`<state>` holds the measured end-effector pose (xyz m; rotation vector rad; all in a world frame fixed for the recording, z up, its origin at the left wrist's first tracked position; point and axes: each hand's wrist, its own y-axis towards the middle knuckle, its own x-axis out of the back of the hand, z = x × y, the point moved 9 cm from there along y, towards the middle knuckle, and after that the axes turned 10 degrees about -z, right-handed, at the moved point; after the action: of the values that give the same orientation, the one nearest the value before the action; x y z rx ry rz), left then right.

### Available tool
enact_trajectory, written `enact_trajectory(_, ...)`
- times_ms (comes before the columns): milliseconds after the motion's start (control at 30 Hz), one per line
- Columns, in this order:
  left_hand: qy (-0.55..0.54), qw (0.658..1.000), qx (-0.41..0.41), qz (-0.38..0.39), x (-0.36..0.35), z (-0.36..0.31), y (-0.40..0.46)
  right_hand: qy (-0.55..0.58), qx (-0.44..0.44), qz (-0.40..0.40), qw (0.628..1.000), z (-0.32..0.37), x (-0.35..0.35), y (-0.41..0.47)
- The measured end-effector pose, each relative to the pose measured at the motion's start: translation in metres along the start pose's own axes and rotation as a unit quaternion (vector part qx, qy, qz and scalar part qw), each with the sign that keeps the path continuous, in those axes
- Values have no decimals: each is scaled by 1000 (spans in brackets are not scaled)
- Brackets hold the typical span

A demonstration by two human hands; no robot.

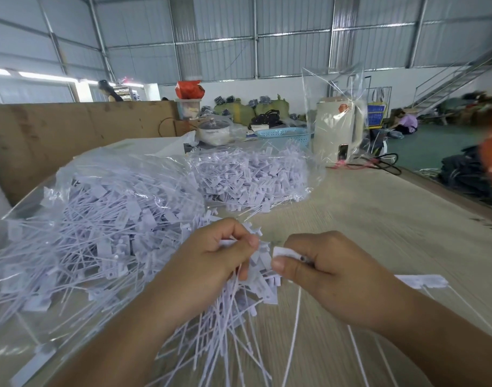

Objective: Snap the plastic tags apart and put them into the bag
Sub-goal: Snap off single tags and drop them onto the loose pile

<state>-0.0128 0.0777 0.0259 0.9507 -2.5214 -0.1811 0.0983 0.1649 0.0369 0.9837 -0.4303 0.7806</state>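
My left hand (211, 255) grips a thick bunch of white plastic tags (239, 300), their thin tails fanning down toward me. My right hand (323, 272) pinches the flat head of a single tag (283, 252) between thumb and forefinger, just right of the bunch; its tail hangs down below the hand. A large clear bag (99, 219) heaped with loose tags lies on the left of the wooden table. A second clear bag of tags (253, 174) sits behind it, its mouth standing up.
A few loose tags (426, 282) lie on the table (378, 219) to my right. Behind are a cream kettle (339, 129), a blue basket (286, 134), a small pot (214, 129) and a cardboard wall (71, 129). People sit on the floor far right.
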Motion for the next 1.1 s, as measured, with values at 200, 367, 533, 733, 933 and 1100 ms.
enact_trajectory(200,33,997,6,75,-24,6,-7,10,13,13,1000,7,-13,-4)
enact_trajectory(367,-33,994,36,101,-28,5,-8,37,16,13,999,10,-18,-5)
enact_trajectory(533,-34,995,26,94,-27,2,-7,23,16,16,999,10,-11,-5)
enact_trajectory(733,-10,1000,19,11,0,9,5,-49,-24,35,998,-11,-4,-4)
enact_trajectory(933,80,992,-5,-93,24,19,12,-67,-29,52,996,-11,-8,-5)
enact_trajectory(1100,280,944,-98,-148,37,9,14,-66,-44,59,995,-13,-11,-6)
